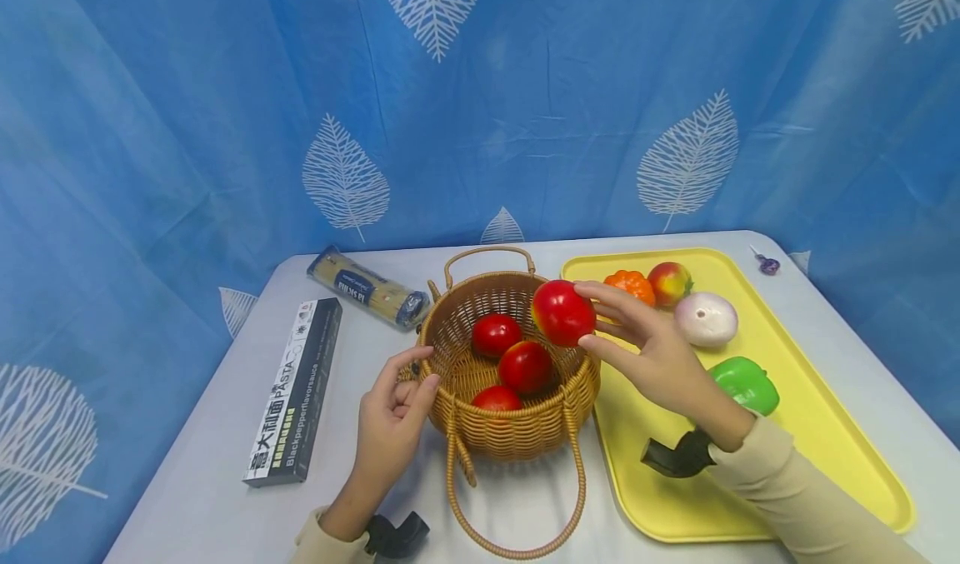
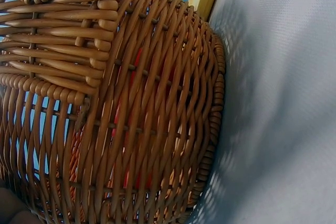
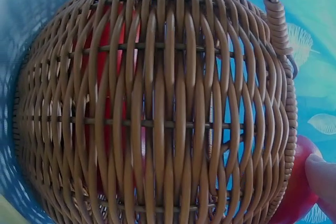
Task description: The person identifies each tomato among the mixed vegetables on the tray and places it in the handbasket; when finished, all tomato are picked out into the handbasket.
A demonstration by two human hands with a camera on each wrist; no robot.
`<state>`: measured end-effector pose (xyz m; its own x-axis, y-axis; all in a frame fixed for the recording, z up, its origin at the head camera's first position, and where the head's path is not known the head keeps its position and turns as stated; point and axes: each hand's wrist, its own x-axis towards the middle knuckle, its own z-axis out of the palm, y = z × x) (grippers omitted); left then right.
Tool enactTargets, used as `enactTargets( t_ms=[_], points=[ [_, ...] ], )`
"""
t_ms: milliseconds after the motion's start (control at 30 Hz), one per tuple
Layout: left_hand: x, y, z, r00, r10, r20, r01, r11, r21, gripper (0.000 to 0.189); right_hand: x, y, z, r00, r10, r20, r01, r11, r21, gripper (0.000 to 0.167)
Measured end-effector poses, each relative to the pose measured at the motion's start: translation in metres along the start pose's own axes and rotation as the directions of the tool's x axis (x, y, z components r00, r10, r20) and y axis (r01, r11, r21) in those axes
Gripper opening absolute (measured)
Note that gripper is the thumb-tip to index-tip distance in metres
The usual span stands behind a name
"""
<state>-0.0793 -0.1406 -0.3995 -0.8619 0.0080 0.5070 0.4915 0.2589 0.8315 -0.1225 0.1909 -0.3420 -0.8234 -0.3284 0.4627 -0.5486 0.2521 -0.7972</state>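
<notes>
My right hand (image 1: pixel 637 343) holds a shiny red fruit with a yellow patch (image 1: pixel 562 312) between thumb and fingertips, over the right side of a brown wicker basket (image 1: pixel 510 443). In the right wrist view the red fruit (image 3: pixel 296 182) shows beside the rim, a fingertip against it. Inside the basket lie three more red fruits (image 1: pixel 496 335), seen through the weave in both wrist views. At the basket's left rim, my left hand (image 1: pixel 390 422) grips with index finger and thumb at the edge, its other fingers curled. One long handle (image 1: pixel 517 554) hangs down toward me; the other stands behind.
On the right, a yellow tray (image 1: pixel 660 497) holds an orange pumpkin-shaped piece (image 1: pixel 632 286), a red-yellow fruit (image 1: pixel 670 283), an onion (image 1: pixel 707 319) and a green pepper (image 1: pixel 744 385). Left are a pasta box (image 1: pixel 294 393) and a bag of spaghetti (image 1: pixel 367 287). A small purple item (image 1: pixel 768 265) lies back right.
</notes>
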Motion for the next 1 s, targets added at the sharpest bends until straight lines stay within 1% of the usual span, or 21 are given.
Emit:
enactTargets(
  t_ms=[300,433,567,700,900,1000],
  points=[
    [0.0,0.0,0.0,1.0,-0.01,0.002,0.01,1.0,-0.011,0.037,-0.001,0.005,0.003,1.0,-0.019,-0.006,0.018,1.0,-0.024,0.064],
    [0.0,0.001,0.0,1.0,-0.014,0.001,0.014,1.0,-0.009,0.037,-0.001,0.005,0.005,1.0,-0.01,-0.013,0.009,0.999,-0.039,0.064],
    [0.0,0.001,0.0,1.0,-0.014,-0.001,0.014,1.0,-0.002,0.036,-0.002,0.005,0.01,1.0,0.003,-0.019,-0.004,0.999,-0.032,0.063],
    [0.0,0.0,0.0,1.0,-0.011,-0.001,0.011,1.0,-0.003,0.037,-0.003,0.006,0.013,1.0,0.022,-0.02,-0.023,1.0,-0.017,0.06],
    [0.0,0.0,0.0,1.0,-0.009,-0.002,0.009,1.0,0.003,0.036,-0.004,0.007,0.015,0.996,0.082,-0.029,-0.083,0.996,-0.018,0.056],
    [0.0,0.0,0.0,1.0,-0.01,-0.001,0.01,1.0,0.001,0.036,-0.004,0.009,0.016,0.995,0.097,-0.032,-0.098,0.995,-0.007,0.055]
  ],
)
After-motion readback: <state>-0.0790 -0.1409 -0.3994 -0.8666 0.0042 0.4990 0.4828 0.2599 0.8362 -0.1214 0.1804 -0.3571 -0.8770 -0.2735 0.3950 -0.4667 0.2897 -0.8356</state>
